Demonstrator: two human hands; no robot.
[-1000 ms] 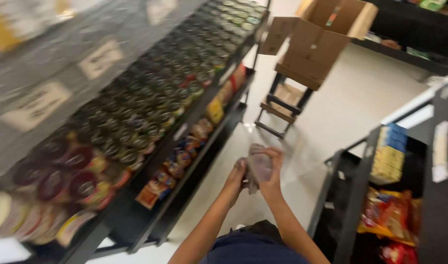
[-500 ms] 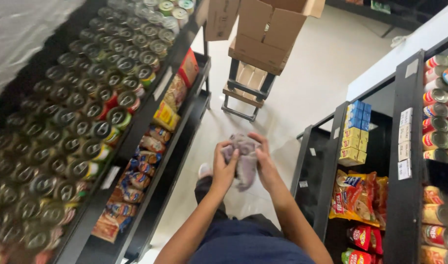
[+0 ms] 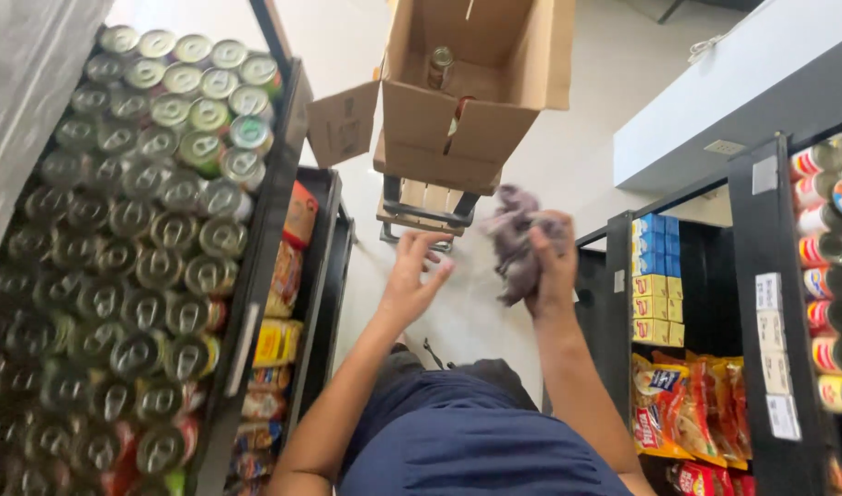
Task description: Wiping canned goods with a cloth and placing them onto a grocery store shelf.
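My right hand (image 3: 551, 266) grips a crumpled grey-purple cloth (image 3: 514, 241) in the aisle between two shelf units. Beside it my left hand (image 3: 413, 276) is held out with fingers spread and nothing in it, a short gap from the cloth. Just beyond both hands stands an open cardboard box (image 3: 457, 87) on a small cart (image 3: 421, 209); a can or two sit inside the box.
A shelf packed with several rows of cans (image 3: 145, 239) runs along the left, with snack packets (image 3: 278, 340) below. On the right a dark shelf unit (image 3: 761, 303) holds yellow and blue boxes (image 3: 653, 280), red bags and more cans. Pale floor (image 3: 614, 73) lies ahead.
Both hands held the cloth together before; now the left hand has let go and opened, while the right keeps the cloth. The view has swung toward the box, which is closer.
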